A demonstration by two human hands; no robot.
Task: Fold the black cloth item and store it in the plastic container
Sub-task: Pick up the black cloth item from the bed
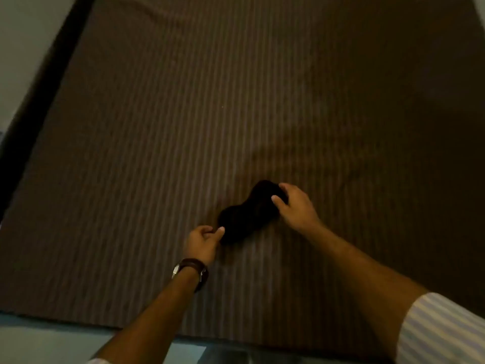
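Dimly lit from my remote seat, the black cloth item lies bunched in a lumpy strip on the brown striped bedcover, a little below centre, running from about 8 o'clock up to 2 o'clock. My left hand sits at its 8 o'clock end, fingers pressed together in a pinch on the edge of the fabric. My right hand covers the 2 o'clock end, thumb and fingers curled around the cloth there. A brown-strapped watch rings the left wrist, and a striped sleeve is cut off at 4 o'clock. The cloth is so dark that its folds are lost to me; it may be a sock, but I cannot tell.
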